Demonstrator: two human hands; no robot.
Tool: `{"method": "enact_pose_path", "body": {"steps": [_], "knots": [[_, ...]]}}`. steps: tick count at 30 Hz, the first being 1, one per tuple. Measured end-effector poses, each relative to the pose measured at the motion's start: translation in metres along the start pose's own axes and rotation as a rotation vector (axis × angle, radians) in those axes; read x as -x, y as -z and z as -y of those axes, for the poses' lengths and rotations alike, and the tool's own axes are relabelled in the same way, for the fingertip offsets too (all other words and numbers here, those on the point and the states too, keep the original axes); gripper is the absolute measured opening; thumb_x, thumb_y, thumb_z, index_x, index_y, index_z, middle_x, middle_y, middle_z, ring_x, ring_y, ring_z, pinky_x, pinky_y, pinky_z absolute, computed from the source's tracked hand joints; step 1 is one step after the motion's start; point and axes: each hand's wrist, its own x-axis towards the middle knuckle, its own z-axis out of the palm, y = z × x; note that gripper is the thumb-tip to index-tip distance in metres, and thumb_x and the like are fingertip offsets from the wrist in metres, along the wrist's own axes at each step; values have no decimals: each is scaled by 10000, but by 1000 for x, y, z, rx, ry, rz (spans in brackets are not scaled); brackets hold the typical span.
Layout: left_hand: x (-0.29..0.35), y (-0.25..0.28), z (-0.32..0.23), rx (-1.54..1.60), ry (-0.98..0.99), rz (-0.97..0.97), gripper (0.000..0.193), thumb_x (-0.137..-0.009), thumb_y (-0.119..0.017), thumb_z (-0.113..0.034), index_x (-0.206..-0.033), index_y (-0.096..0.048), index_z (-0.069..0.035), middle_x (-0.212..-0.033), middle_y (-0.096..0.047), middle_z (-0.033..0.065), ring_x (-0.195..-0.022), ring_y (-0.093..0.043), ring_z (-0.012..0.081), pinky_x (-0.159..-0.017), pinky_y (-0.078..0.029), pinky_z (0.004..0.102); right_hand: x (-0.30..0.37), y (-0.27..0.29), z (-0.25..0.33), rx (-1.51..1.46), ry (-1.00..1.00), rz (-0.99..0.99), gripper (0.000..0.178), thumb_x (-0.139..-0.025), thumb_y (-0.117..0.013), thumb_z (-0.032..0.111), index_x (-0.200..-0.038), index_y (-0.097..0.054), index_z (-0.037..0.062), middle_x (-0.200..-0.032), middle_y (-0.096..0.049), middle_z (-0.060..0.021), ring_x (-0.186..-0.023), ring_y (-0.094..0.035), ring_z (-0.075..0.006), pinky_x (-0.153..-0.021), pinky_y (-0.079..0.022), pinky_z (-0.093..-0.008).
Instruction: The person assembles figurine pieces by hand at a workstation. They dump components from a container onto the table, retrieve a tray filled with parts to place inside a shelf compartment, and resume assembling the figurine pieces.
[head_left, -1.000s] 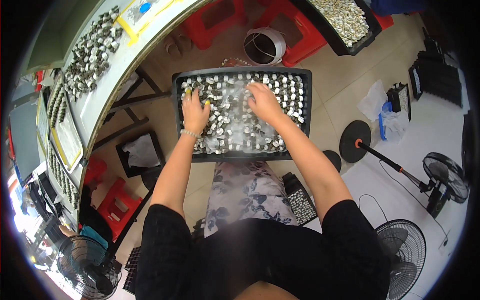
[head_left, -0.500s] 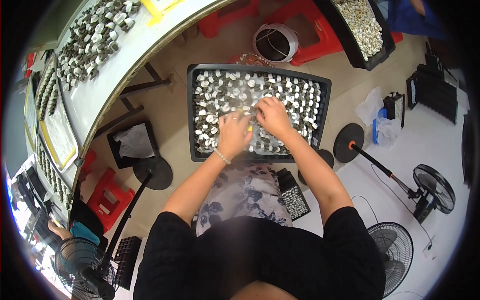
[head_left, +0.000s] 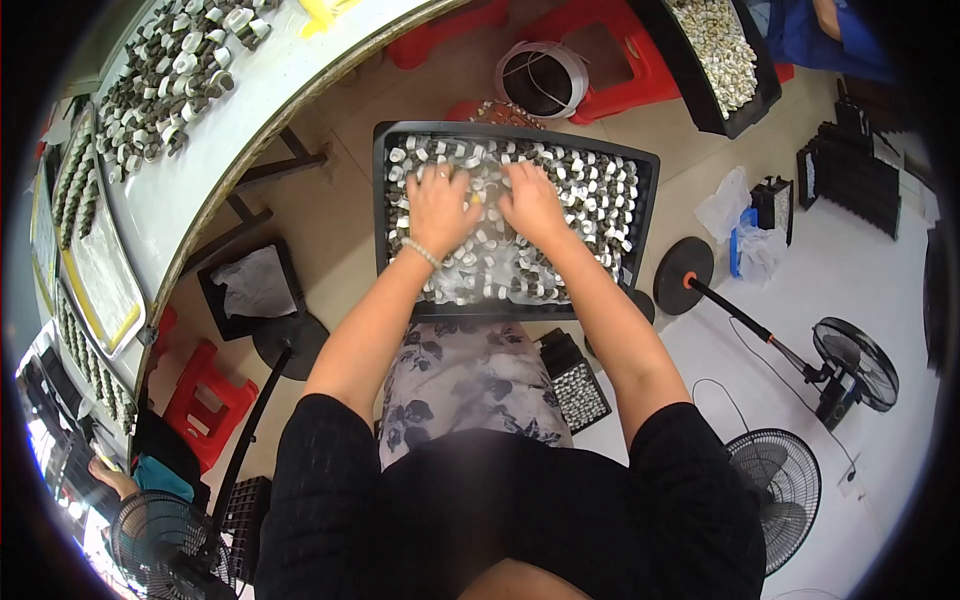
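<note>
On and before my lap lies a black rectangular tray (head_left: 649, 215) full of small two-tone pieces (head_left: 605, 197), white at one end and dark at the other. Many sit in rough rows; a looser, blurred patch lies in the middle. My left hand (head_left: 438, 212), with a beaded bracelet at the wrist, rests over the pieces left of the middle, fingers stretched forward and thumb apart. A tiny yellow spot shows beside its thumb. Over the pieces right of the middle, my right hand (head_left: 534, 205) also reaches forward, its fingers apart. Neither hand visibly holds a piece.
A curved white table (head_left: 235, 125) at the left bears a heap of similar pieces (head_left: 175, 80). Beyond the tray stand a white bucket (head_left: 577, 75) and a red stool (head_left: 650, 75). Another black tray (head_left: 765, 92) holds pale pieces. Fans (head_left: 857, 365) stand to the right and lower left.
Both hands have moved forward over the tray and drawn farther apart, the left hand going left. More of the pieces in the middle and near part of the tray now show.
</note>
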Motion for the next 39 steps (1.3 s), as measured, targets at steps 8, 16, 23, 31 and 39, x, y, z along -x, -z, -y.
{"method": "enact_pose_path", "body": {"steps": [8, 16, 23, 31, 39], "knots": [[54, -7, -11, 173, -202, 53, 214, -704, -628, -159, -881, -608, -42, -1068, -537, 159, -1012, -504, 301, -918, -357, 461, -20, 5, -6, -134, 9, 41, 202, -707, -566, 79, -902, -609, 46, -889, -587, -120, -888, -559, -312, -804, -459, -409], [21, 12, -7, 469, 53, -180, 279, -727, -565, -33, -1005, -572, -27, -1085, -512, 191, -934, -553, 363, -788, -475, 400, -40, -5, 11, 95, -50, 209, 225, -728, -619, 191, -897, -629, 43, -929, -613, -128, -932, -577, -310, -818, -461, -419], [-19, 16, 0, 136, -86, -69, 449, -710, -536, -28, -1156, -554, -70, -1283, -445, 164, -1203, -411, 314, -972, -334, 497, -14, 26, 3, -93, 77, 280, 260, -707, -671, 209, -902, -633, 41, -916, -603, -139, -906, -575, -319, -806, -460, -419], [-27, 26, -22, 56, -93, 451, 237, -713, -600, -225, -893, -578, -72, -959, -604, 83, -1013, -521, 246, -914, -343, 554, -6, 33, -12, -143, 185, 326, 232, -695, -643, 174, -887, -641, 43, -932, -584, -112, -942, -548, -296, -822, -450, -395], [-18, 11, -30, -136, -125, 366, 130, -742, -600, -174, -801, -638, -65, -859, -623, 61, -953, -537, 235, -805, -396, 490, -14, 24, -16, 143, 181, 398, 155, -722, -583, 126, -850, -656, 76, -965, -588, -88, -982, -540, -240, -867, -387, -386]]}}
